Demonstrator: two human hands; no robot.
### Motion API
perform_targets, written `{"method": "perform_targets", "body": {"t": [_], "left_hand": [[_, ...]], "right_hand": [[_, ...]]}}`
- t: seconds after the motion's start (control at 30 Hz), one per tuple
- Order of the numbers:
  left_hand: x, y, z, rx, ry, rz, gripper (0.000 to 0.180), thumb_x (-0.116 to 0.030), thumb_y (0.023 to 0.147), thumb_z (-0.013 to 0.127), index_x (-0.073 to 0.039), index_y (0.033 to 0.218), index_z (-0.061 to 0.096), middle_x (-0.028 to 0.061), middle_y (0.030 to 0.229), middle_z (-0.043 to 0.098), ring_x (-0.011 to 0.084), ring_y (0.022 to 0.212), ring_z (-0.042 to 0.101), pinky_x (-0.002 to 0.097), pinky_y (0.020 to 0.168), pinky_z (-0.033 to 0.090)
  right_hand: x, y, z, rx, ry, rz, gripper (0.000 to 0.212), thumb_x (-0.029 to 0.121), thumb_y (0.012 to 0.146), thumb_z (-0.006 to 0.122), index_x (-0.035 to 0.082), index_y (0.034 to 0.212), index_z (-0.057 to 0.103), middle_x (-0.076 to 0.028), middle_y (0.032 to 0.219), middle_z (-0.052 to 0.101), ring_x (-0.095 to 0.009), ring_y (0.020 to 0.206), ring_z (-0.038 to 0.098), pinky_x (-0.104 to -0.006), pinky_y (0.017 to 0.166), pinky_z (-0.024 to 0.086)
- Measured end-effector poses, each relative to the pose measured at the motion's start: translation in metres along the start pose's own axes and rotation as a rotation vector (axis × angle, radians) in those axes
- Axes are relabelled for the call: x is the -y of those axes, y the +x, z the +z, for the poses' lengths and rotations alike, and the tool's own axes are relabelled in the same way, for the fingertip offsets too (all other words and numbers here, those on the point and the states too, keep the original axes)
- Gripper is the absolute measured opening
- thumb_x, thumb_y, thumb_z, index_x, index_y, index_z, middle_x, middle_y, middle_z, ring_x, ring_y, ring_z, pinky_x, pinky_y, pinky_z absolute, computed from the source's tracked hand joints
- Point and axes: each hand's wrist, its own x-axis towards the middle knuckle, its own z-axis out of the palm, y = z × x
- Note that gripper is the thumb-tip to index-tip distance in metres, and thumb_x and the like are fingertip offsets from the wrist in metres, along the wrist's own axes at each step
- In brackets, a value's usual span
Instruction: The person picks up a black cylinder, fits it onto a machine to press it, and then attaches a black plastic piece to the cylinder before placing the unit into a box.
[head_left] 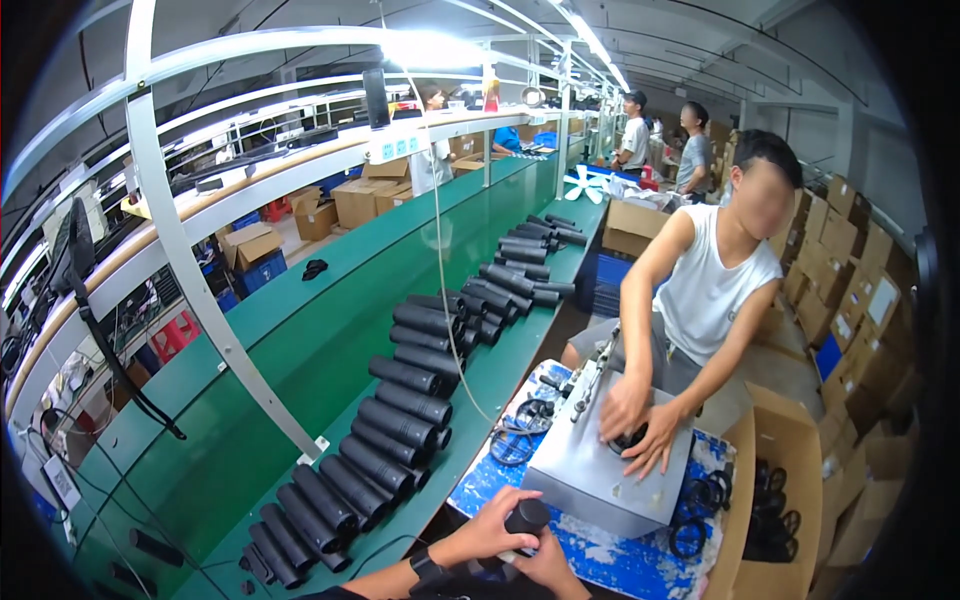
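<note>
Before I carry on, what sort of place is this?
Probably a factory assembly hall: black cylinders lie lined up along a long green work surface, a co-worker sits handling a part on a metal box, and cardboard boxes are stacked at the right.

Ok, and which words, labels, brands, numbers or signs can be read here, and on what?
Nothing is legible enough to quote.
Sheet on stacked cartons: too small.
Card at lower left: blurred.
Blue-marked panel on rail: too small.
Mark on white shirt: too small.
Held black tube: none visible.
</note>
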Motion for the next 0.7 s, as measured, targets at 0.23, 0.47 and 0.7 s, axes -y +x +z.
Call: {"method": "perform_targets", "body": {"t": [0.23, 0.47, 0.7], "left_hand": [[0.036, -0.009, -0.009, 0.238, -0.330, -0.175, 0.072, -0.032, 0.095, 0.080, -0.005, 0.155, 0.049, 0.0137, 0.140, 0.057, 0.0250, 0.131, 0.055, 0.0388, 0.114, 0.041], [0.022, -0.014, -0.016, 0.298, -0.268, -0.211, 0.065, -0.033, 0.098, 0.078, -0.003, 0.151, 0.053, 0.0157, 0.143, 0.059, 0.0239, 0.127, 0.058, 0.0392, 0.113, 0.044], [0.034, -0.021, -0.002, 0.231, -0.244, -0.206, 0.065, -0.037, 0.097, 0.080, -0.001, 0.146, 0.056, 0.0161, 0.136, 0.061, 0.0254, 0.124, 0.060, 0.0374, 0.111, 0.045]], "right_hand": [[-0.053, -0.004, -0.010, -0.152, 0.209, -0.060, 0.068, 0.018, 0.084, 0.092, 0.002, 0.139, 0.055, -0.011, 0.125, 0.070, -0.023, 0.117, 0.068, -0.0386, 0.104, 0.053], [-0.048, -0.006, -0.004, -0.375, 0.519, -0.061, 0.057, 0.013, 0.087, 0.089, 0.002, 0.133, 0.057, -0.010, 0.124, 0.069, -0.023, 0.119, 0.066, -0.0385, 0.108, 0.050], [-0.043, -0.011, -0.004, -0.332, 0.492, -0.013, 0.058, 0.013, 0.087, 0.090, 0.002, 0.132, 0.057, -0.009, 0.127, 0.066, -0.022, 0.118, 0.065, -0.0366, 0.108, 0.050]]}}
